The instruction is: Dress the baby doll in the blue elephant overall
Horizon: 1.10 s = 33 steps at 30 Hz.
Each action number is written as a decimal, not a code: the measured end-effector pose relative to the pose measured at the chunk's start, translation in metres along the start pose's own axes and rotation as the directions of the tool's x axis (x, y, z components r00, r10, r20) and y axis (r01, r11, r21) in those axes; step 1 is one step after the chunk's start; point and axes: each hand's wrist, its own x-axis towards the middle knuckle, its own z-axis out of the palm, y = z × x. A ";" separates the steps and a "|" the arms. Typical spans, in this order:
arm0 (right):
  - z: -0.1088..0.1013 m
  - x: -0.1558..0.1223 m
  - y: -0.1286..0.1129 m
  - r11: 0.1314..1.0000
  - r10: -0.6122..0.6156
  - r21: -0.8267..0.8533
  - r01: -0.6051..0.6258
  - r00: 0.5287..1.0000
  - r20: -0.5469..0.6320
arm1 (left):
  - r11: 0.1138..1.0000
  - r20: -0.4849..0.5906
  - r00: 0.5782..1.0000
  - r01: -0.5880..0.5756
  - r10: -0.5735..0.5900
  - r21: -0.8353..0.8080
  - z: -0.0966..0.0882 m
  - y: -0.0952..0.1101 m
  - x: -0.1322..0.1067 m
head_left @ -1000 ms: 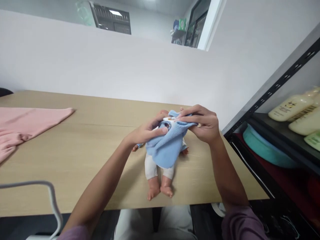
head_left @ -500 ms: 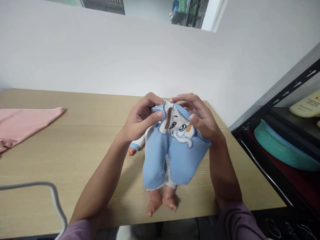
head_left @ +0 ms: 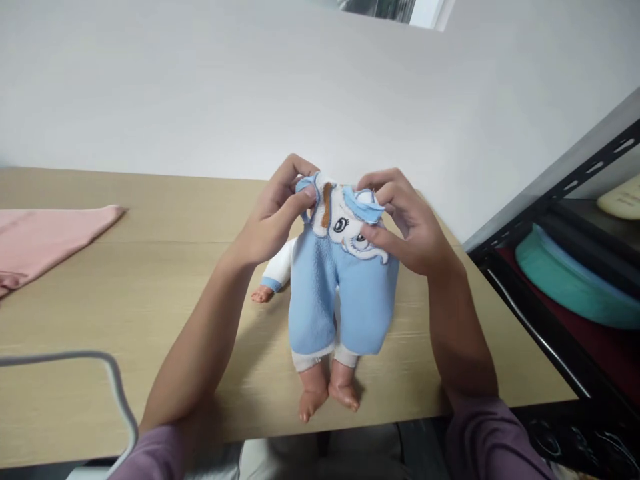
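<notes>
Blue doll overalls (head_left: 315, 300) with a white elephant face stitched on the bib hang between my two hands. My left hand (head_left: 277, 210) pinches the bib's upper left side, thumb in front. On the other upper side, my right hand (head_left: 405, 220) grips the bib, where a light blue flap folds over under the fingers. Behind the overalls lies a baby doll (head_left: 315, 393) on the table, its bare feet toward me. One doll arm in a white sleeve with a blue cuff sticks out at the left. The overalls and my hands hide its head and body.
A pink cloth (head_left: 55, 240) lies on the wooden table (head_left: 175, 280) at the left. A grey curved tube (head_left: 113, 380) rises at the near left. On the right stands a black metal shelf (head_left: 540, 327) with a teal item (head_left: 570, 287) and a cream bottle (head_left: 623, 199).
The overalls have straightened, with both legs hanging more evenly over the doll. The bib's right top now folds forward in my right hand. The view has tipped slightly downward.
</notes>
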 end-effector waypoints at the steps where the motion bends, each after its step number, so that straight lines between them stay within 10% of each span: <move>1: 0.004 0.001 0.001 1.000 -0.002 0.001 0.002 0.998 -0.064 | 1.000 0.020 0.999 0.028 -0.028 0.004 0.001 0.002 -0.001; 4: 0.013 0.002 0.003 0.999 0.004 0.032 0.002 0.981 -0.192 | 0.997 0.079 0.994 0.074 -0.077 0.032 0.002 0.010 -0.002; 11: 0.020 -0.003 0.007 0.969 0.194 0.170 -0.178 0.978 -0.080 | 0.982 0.324 0.937 0.081 -0.132 0.168 -0.004 0.033 -0.003; 26: 0.012 -0.003 0.009 0.923 0.291 0.244 -0.298 0.954 0.068 | 0.961 0.348 0.936 -0.136 0.046 0.239 -0.007 0.030 0.005; 33: 0.004 0.000 0.004 0.950 0.274 0.163 -0.268 0.961 -0.018 | 0.957 0.331 0.936 0.022 -0.121 0.289 -0.014 0.028 -0.014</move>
